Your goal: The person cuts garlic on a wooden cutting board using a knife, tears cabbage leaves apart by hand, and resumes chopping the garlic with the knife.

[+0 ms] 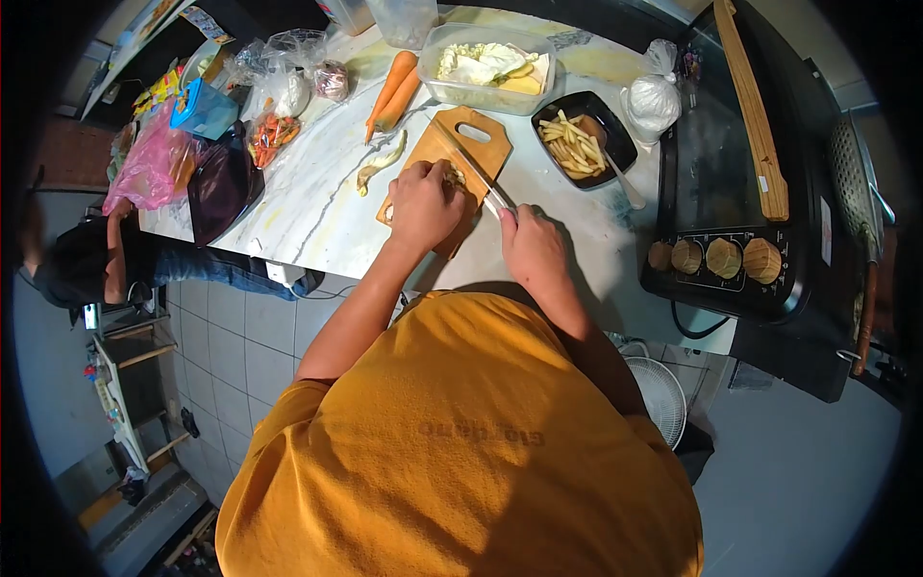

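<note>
A wooden cutting board (492, 154) with a handle slot lies on the marble-patterned counter. My left hand (426, 207) rests on it with curled fingers, pressing down on a pale vegetable (454, 177) that is mostly hidden beneath them. In my right hand (532, 250) is the handle of a knife (467, 159); its long blade slants across the board, just right of my left fingers. A curved, pale leafy scrap (382, 163) lies on the counter left of the board.
Beyond the board are two carrots (392, 91) and a plastic tub (488, 97) of cabbage leaves. To the right stand a black bowl (625, 144) of fries with a spoon, a tied white bag (654, 108) and a black oven (716, 192). Another person's arm (115, 255) reaches a pink bag (154, 178).
</note>
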`<state>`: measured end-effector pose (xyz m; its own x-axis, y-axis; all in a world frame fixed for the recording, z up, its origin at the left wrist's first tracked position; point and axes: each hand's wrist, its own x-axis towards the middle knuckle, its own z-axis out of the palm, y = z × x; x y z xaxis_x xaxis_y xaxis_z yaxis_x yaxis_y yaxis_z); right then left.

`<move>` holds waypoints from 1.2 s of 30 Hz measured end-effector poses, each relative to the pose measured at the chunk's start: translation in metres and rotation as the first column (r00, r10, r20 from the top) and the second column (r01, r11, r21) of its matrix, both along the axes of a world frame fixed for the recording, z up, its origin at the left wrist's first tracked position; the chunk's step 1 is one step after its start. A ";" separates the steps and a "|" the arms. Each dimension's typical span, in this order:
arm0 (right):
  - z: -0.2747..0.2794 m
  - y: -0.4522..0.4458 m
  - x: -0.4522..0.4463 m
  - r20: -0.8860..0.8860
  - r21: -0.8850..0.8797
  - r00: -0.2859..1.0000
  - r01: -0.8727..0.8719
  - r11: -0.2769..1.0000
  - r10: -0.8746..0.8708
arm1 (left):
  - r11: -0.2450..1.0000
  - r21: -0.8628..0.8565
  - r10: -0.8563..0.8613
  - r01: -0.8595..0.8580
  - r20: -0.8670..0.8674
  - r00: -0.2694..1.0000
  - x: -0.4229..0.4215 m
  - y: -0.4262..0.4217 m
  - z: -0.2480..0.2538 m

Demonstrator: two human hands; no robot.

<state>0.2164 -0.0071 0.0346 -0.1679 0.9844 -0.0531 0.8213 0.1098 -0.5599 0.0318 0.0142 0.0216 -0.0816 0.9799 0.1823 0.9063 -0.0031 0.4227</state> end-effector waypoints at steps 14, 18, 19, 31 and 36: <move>0.002 0.001 0.012 0.039 -0.058 0.999 0.031 0.998 -0.029 | 0.971 -0.172 -0.108 0.165 0.301 0.948 -0.015 0.027 -0.002; 0.003 0.003 0.012 0.060 -0.086 0.997 0.049 0.995 -0.044 | 0.971 -0.198 -0.081 0.137 0.269 0.960 -0.012 0.031 0.004; 0.002 0.003 0.012 0.060 -0.091 0.997 0.049 0.995 -0.044 | 0.970 -0.198 -0.081 0.137 0.268 0.960 -0.013 0.031 0.005; 0.000 0.002 0.020 0.048 -0.073 0.998 0.055 0.996 -0.052 | 0.967 -0.221 -0.096 0.123 0.129 0.987 -0.018 0.041 0.006; 0.001 -0.001 0.026 -0.006 -0.049 0.998 0.064 0.997 -0.064 | 0.901 -0.378 0.173 0.214 0.764 0.622 -0.055 0.064 0.006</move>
